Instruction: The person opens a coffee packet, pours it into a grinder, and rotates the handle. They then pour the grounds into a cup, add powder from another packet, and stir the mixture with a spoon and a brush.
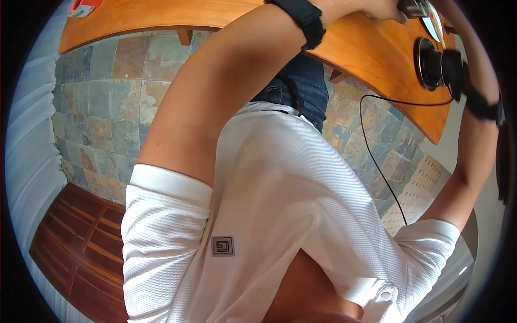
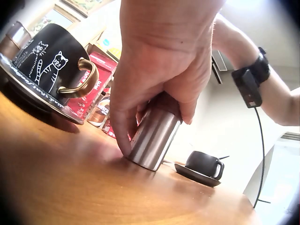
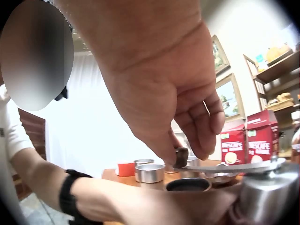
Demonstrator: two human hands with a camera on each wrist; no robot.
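My left hand grips the metal body of a hand coffee grinder, fingers round its sides, low over the wooden table. In the right wrist view the steel grinder body is at the lower right. Its long crank handle reaches left to a dark knob. My right hand pinches that knob between thumb and fingers. In the head view the left hand is at the top edge beside the grinder; the right hand is blurred there.
A black cup on a saucer stands past the grinder. A cat-patterned black mug with a gold handle sits on its saucer at left. Red Nescafe boxes and metal tins stand behind. A black cable hangs off the table.
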